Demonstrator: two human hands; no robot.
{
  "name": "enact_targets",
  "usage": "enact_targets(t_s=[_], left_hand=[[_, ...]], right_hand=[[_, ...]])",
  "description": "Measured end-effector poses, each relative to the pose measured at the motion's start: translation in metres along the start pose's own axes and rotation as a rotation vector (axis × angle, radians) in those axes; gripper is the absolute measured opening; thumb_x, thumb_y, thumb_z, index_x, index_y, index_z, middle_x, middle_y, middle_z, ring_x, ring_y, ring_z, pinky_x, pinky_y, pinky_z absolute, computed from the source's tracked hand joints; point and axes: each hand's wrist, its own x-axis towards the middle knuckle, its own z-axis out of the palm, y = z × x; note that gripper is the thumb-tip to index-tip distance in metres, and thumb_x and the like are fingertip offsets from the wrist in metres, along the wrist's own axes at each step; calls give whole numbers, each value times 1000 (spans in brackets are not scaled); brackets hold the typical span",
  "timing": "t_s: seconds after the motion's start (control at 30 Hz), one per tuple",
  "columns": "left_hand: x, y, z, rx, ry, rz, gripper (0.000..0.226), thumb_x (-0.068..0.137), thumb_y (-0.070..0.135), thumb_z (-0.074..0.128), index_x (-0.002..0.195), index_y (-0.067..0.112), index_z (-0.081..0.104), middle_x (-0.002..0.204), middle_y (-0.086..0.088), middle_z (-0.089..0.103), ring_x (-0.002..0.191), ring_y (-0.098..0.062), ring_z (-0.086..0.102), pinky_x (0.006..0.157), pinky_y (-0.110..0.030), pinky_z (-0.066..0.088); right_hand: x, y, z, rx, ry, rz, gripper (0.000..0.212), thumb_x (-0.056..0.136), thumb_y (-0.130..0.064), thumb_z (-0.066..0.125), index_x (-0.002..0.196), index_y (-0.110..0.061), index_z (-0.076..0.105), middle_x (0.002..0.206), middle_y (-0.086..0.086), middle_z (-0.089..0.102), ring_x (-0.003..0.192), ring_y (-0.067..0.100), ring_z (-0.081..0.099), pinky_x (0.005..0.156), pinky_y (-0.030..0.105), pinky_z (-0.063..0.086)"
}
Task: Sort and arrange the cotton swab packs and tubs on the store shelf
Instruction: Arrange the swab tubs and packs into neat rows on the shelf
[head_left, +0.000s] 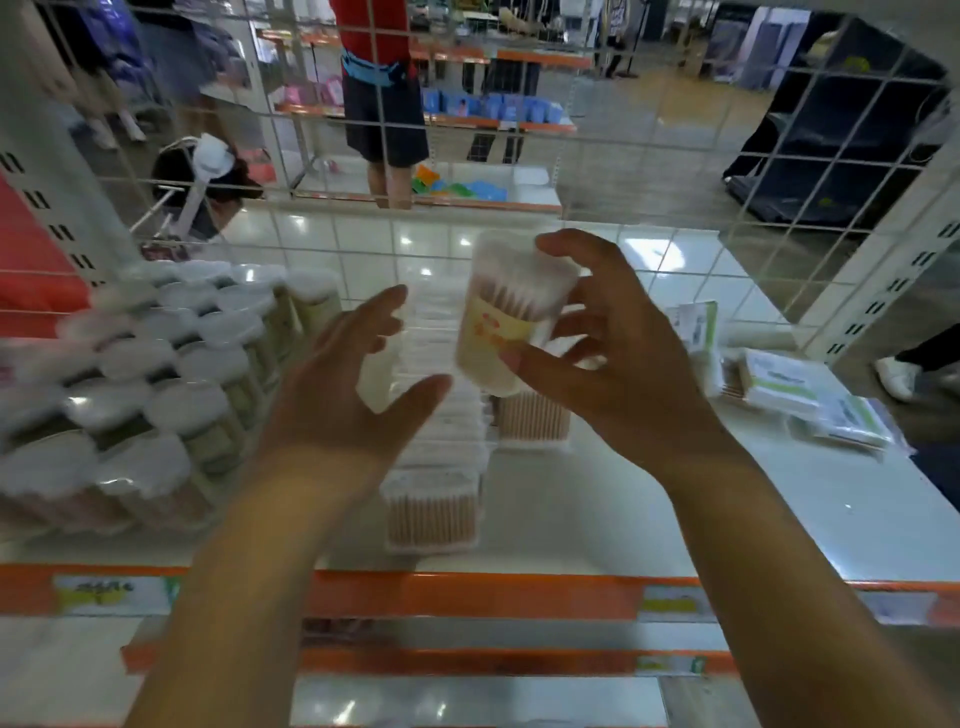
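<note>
Gripping a swab tub (511, 317), right hand (618, 358) raised above shelf (649, 499)

Clear plastic tub (511, 317) (paper label), glossy white shelf (597, 499), wire grid (649, 156).

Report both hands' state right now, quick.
Left hand: open, fingers spread, holding nothing, beside the tub.
Right hand: grips the round cotton swab tub, tilted, above the shelf.
</note>
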Motion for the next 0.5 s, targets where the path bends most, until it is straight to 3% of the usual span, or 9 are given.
enact_targets(t_s=[0.17, 0.33, 0.43, 0.5], left_hand=[[12, -43, -52, 336, 42, -1, 64, 79, 35, 66, 137, 25, 42, 135, -3, 47, 123, -26, 41, 96, -37, 34], [11, -85, -91, 476, 3, -98, 67, 79, 46, 59, 140, 24, 39, 138, -7, 46, 121, -33, 45, 99, -49, 39], [-1, -108, -102, 509, -31, -60, 61, 79, 44, 61, 131, 14, 52, 126, -17, 55, 107, -42, 54, 92, -52, 43], [-13, -120, -105, 568, -25, 75, 56, 76, 43, 52, 115, 5, 64, 109, -23, 63, 94, -46, 59, 83, -53, 48]], right_hand=[[42, -4, 68, -39, -31, -33, 58, 75, -18, 76, 115, -35, 38, 96, -16, 54, 75, 3, 60, 58, 10, 46], [82, 13, 129, -142, -101, -26, 57, 76, -18, 74, 121, -19, 38, 101, -4, 51, 78, 11, 61, 62, 17, 54], [100, 31, 159, -232, -180, -9, 58, 75, -17, 72, 120, -18, 36, 103, 4, 53, 83, 22, 62, 68, 36, 57], [110, 41, 172, -314, -238, 7, 59, 74, -17, 71, 120, -18, 35, 100, 6, 52, 80, 22, 60, 66, 36, 56]])
